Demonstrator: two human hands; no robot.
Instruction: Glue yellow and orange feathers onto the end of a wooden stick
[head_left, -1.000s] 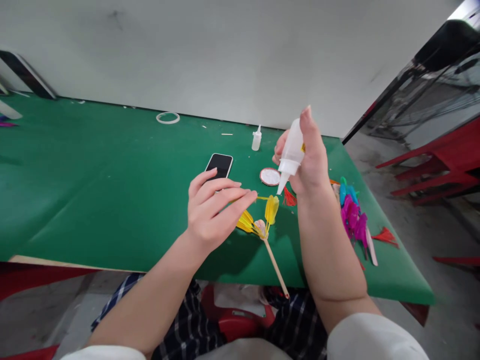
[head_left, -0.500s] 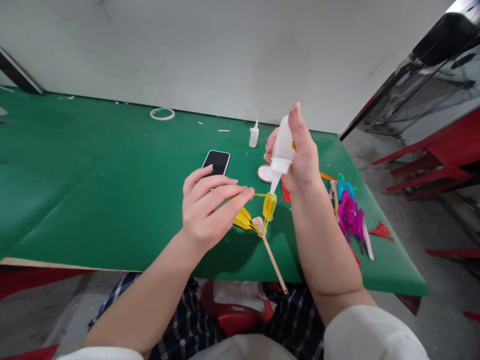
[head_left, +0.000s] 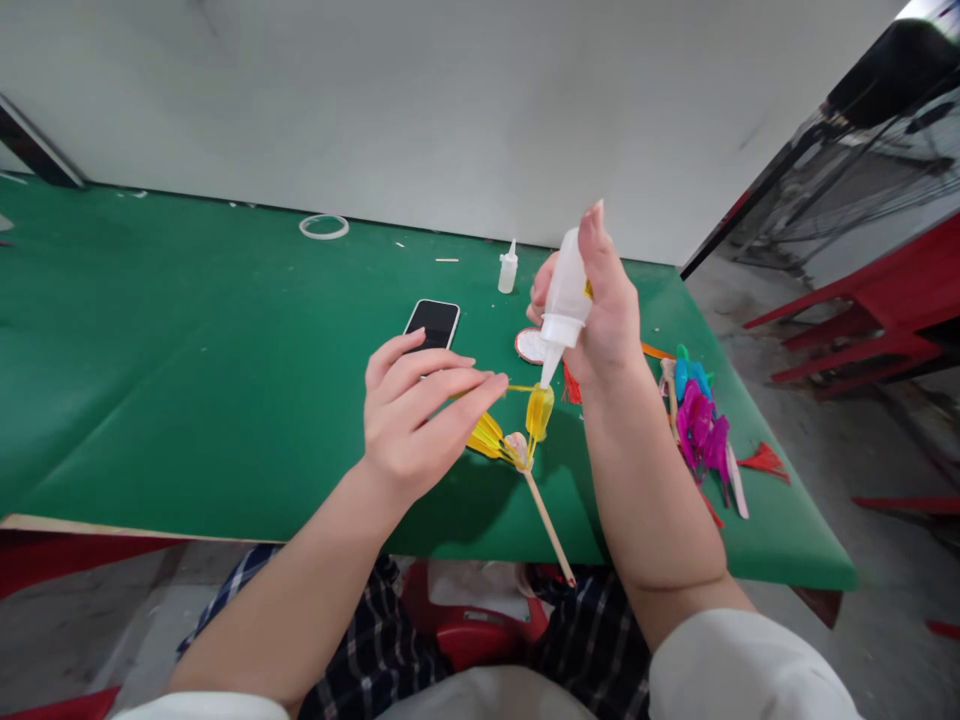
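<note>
My right hand (head_left: 611,310) is wrapped round a white squeeze bottle (head_left: 564,285), tilted with its nozzle pointing down. The nozzle tip meets the top of a yellow petal-like piece (head_left: 539,412). Thumb and fingertips of my left hand (head_left: 420,415) pinch a thin yellow strip (head_left: 520,388), whose far end reaches that same piece. More yellow petals (head_left: 487,437) fan out below my left hand, partly covered by it. All of them join at a pale knob on a thin wooden stick (head_left: 550,530), which slants down past the table's front edge.
On the green table (head_left: 225,400) lie a phone (head_left: 433,325), a small white bottle (head_left: 508,270), a clear ring (head_left: 324,228) and a white disc with a red rim (head_left: 529,346). Purple and blue pieces (head_left: 699,420) with red tassels lie at right. Behind stands a pale wall (head_left: 412,110).
</note>
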